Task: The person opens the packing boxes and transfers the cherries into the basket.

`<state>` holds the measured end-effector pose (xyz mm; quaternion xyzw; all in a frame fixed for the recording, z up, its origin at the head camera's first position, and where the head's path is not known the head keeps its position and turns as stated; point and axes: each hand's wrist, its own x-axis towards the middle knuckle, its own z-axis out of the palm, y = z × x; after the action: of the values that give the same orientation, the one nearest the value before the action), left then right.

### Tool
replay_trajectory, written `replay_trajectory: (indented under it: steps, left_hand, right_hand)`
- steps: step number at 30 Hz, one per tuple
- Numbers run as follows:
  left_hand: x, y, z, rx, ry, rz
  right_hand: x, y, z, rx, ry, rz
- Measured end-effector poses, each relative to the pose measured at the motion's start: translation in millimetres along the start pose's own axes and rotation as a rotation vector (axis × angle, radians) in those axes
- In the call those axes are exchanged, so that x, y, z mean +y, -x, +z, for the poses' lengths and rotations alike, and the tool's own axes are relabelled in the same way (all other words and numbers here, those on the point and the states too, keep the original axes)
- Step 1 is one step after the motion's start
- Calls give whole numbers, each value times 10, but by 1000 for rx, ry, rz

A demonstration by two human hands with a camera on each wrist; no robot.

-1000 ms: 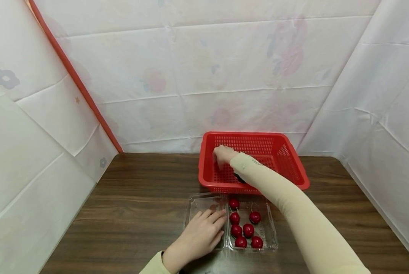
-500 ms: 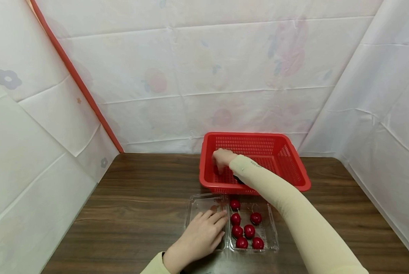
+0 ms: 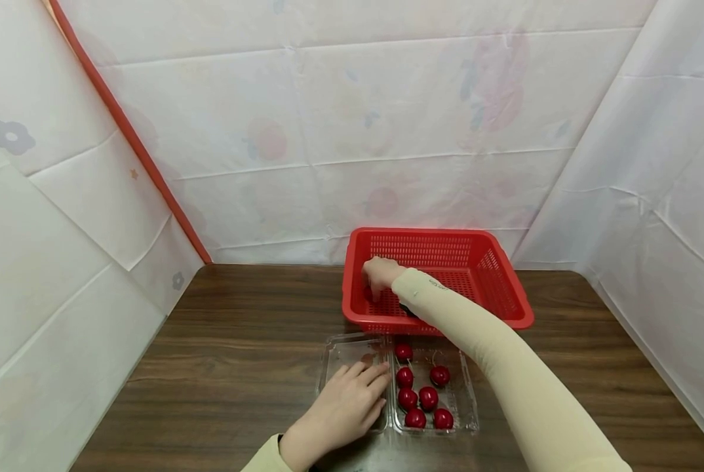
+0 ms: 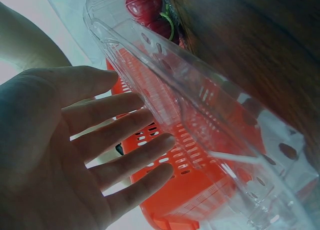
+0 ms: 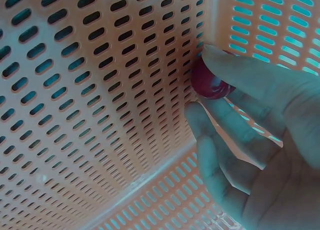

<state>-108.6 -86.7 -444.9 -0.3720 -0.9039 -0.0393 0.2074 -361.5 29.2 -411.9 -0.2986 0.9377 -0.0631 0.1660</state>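
Observation:
Down in the left end of the red plastic basket (image 3: 514, 288), my right hand (image 3: 381, 274) pinches a dark red cherry (image 5: 212, 79) between thumb and fingers; the cherry is close to the basket's holed floor in the right wrist view. My left hand (image 3: 347, 405) lies over the lid half (image 3: 343, 351) of a clear plastic clamshell, fingers straight and slightly spread, as the left wrist view also shows. The other half (image 3: 467, 400) of the clamshell holds several cherries (image 3: 428, 398), some with stems.
The clamshell lies open on the dark wood table (image 3: 228, 367), just in front of the basket. Pale printed sheeting (image 3: 328, 131) forms walls behind and at both sides, with a red strip (image 3: 134, 137) in the left corner.
My right hand has shifted slightly down and left inside the basket, and the cherry at its fingers now shows. The left hand and the clamshell stay in place.

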Motion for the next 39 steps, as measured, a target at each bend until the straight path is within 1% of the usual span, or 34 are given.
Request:
replay_trajectory:
  steps: [6,11,17,23,31,39]
  left_hand:
    - [-1,1,0,-2,5,1]
    - [-4,-4,1,-11,9,3]
    - [-6,-11,7,-15,11,7]
    - [-7,-3,7,-18,8,6]
    - [-26,-11,-17,-38,27,-7]
    - [-44,4,-19,-34,27,-5]
  right_hand:
    - [5,-4,1,-2,-6,2]
    - [20,5,9,-3,13,0]
    - [18,53,-28,31,42,11]
    - [-21,126,-101,45,70,16]
    - [-91,226,-282,80,126,-13]
    - [-150,432,-401,129,163,-17]
